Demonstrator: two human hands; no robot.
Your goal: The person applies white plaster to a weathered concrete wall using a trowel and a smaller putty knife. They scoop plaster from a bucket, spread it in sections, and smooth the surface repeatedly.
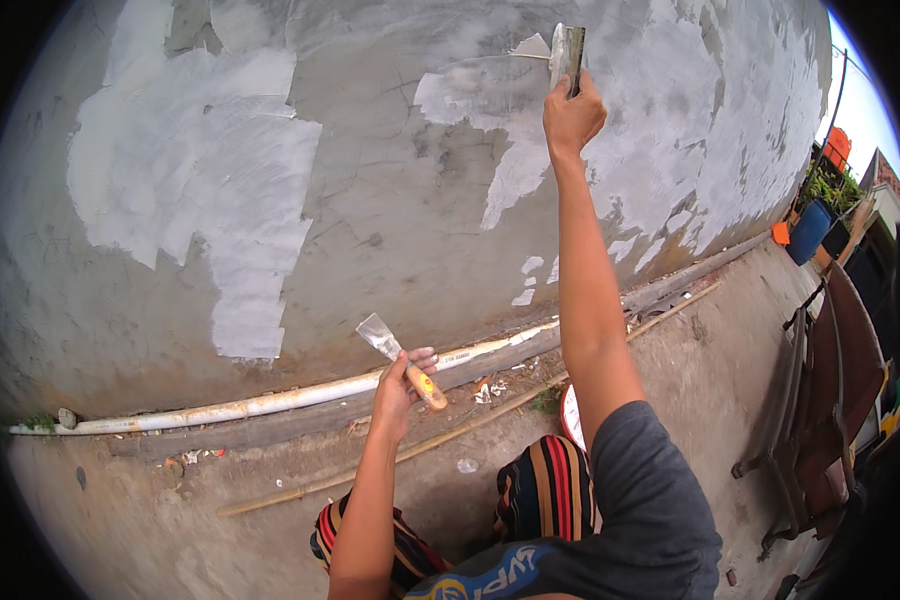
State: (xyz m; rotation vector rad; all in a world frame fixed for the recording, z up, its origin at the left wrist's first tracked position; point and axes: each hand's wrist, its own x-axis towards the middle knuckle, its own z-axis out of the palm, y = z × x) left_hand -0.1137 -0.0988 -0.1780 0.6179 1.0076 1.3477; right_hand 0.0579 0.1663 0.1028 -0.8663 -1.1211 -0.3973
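Observation:
My right hand is raised high on the grey plastered wall, closed around a wide metal putty blade with white filler on it, held against the wall. White filler patches cover parts of the left and right of the wall. My left hand, low in front of the wall, holds a narrow putty knife by its wooden handle, its blade tilted up to the left and smeared pale.
A white pipe and a bamboo pole run along the wall's base. A partly hidden white round container is by my right arm. A brown bench, blue drum and orange object stand at the right.

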